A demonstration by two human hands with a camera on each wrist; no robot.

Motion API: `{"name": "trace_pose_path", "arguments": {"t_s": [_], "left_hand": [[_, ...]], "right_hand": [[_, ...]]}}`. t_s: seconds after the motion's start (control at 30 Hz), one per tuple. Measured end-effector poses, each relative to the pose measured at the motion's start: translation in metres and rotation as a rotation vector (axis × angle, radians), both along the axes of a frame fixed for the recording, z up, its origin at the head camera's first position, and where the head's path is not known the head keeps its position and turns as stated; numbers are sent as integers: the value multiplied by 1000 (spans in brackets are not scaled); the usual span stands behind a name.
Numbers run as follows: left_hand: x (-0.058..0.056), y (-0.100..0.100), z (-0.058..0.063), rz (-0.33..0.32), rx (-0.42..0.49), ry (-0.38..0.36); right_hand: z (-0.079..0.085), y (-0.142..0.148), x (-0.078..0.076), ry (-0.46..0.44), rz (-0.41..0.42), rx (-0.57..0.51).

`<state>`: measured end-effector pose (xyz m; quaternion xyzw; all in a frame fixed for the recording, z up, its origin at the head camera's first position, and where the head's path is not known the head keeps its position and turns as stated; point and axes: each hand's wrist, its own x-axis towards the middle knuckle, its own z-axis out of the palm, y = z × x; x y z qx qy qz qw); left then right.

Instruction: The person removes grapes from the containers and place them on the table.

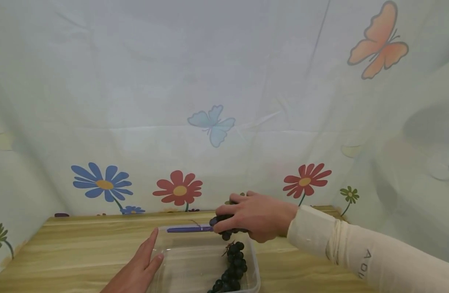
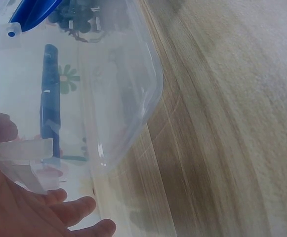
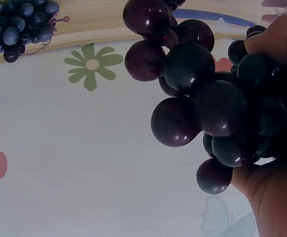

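Note:
My right hand (image 1: 261,215) grips a bunch of dark grapes (image 1: 224,226) over the back right part of a clear plastic container (image 1: 254,260). In the right wrist view, thumb and fingers close around the held grapes (image 3: 222,108), with several berries hanging free. A second bunch of dark grapes (image 1: 235,264) lies inside the container along its right side. My left hand (image 1: 138,264) rests at the container's left wall, fingers fairly straight. In the left wrist view those fingers (image 2: 79,207) extend beside a translucent latch (image 2: 22,150) on the wall.
The container has a blue handle (image 1: 189,229) along its back rim. It stands on a wood-grain table (image 1: 81,248). Behind the table hangs a white curtain (image 1: 246,162) printed with flowers and butterflies.

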<state>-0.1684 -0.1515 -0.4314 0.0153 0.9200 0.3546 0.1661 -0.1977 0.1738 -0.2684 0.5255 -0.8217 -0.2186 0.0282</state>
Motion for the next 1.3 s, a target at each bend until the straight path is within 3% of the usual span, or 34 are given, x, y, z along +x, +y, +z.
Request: {"name": "trace_pose_path", "arguments": {"t_s": [0.4,0.93,1.3], "left_hand": [[2,2,1,6,-3,-3],[2,2,3,4,-2,8],[1,2,3,2,-6,3]], "right_hand": [[-2,12,-1,-34,-59,12],[-9,31,-8,-41,-36,-48],[-11,42,-8,-49,-67,-58]]}}
